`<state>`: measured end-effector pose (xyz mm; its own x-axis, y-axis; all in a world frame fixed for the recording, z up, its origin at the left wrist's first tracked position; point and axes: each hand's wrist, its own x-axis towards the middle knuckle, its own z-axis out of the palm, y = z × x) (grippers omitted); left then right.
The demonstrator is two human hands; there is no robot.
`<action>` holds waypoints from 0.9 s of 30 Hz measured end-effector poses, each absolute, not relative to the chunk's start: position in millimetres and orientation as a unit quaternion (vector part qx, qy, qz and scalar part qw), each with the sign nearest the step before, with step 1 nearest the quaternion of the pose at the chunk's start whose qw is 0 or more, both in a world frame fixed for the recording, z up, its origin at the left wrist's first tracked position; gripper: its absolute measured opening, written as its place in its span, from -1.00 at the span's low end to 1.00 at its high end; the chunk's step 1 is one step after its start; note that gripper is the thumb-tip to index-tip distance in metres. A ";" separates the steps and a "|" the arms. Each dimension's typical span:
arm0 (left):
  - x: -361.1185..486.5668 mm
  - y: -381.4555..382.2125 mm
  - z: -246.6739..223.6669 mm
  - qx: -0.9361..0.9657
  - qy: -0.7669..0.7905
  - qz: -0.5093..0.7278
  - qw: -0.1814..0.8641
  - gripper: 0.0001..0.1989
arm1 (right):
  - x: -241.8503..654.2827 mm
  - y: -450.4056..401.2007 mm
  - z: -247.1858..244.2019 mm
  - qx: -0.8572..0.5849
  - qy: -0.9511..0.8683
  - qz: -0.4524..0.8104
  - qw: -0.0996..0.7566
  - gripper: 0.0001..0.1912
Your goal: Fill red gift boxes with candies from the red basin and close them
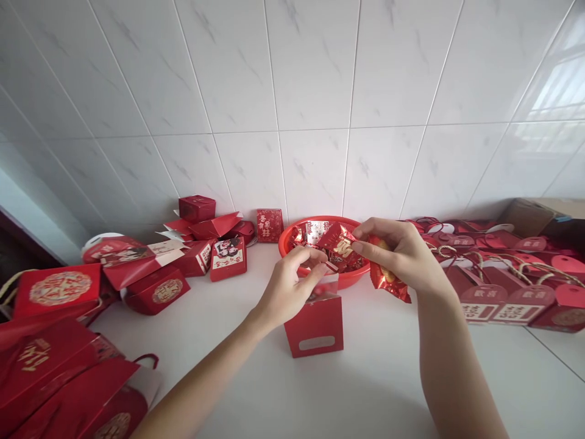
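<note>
A red gift box [317,326] with an oval cut-out stands on the table, its top open toward the basket. My left hand [295,280] is over that opening with its fingers closed. A small dark red and white piece shows at the fingertips, too small to name. My right hand [395,253] pinches a red wrapped packet with gold print [338,241] above the basket. Beneath the same hand hangs a shiny red snack packet [388,277] with a golden picture, gripped by its fingers. Behind both hands is a red plastic basket [286,244] containing wrapped sweets [316,229].
Red boxes [158,289], some folded and some open, are heaped on the left. Filled-out red boxes with rope handles [516,299] line up on the right, before a brown carton [530,213]. A red patterned box [269,225] leans near the tiled wall [315,91].
</note>
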<state>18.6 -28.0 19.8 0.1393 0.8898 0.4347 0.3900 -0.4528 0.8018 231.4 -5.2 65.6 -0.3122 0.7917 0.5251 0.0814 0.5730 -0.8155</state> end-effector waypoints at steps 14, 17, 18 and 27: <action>-35.6 -34.9 41.6 0.812 0.495 0.175 0.255 -0.73 | 232.1 -6.3 60.7 -0.319 -0.843 0.273 0.337 -0.93; -32.4 -22.0 41.4 0.827 0.458 0.152 0.290 -0.66 | 225.1 -6.2 57.8 -0.328 -0.857 0.249 0.309 -0.93; -31.2 -17.8 42.2 0.828 0.444 0.154 0.307 -0.68 | 222.8 -5.7 57.0 -0.334 -0.859 0.237 0.305 -0.92; -18.7 5.4 48.5 0.806 0.443 0.139 0.367 -0.76 | 220.2 4.7 53.1 -0.385 -0.862 0.175 0.278 -0.84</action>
<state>-18.7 5.4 48.5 0.5679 0.8169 -0.1012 0.6122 -0.3370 0.7153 220.2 4.7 53.1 -0.5486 0.7615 0.3453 0.5669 0.6423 -0.5158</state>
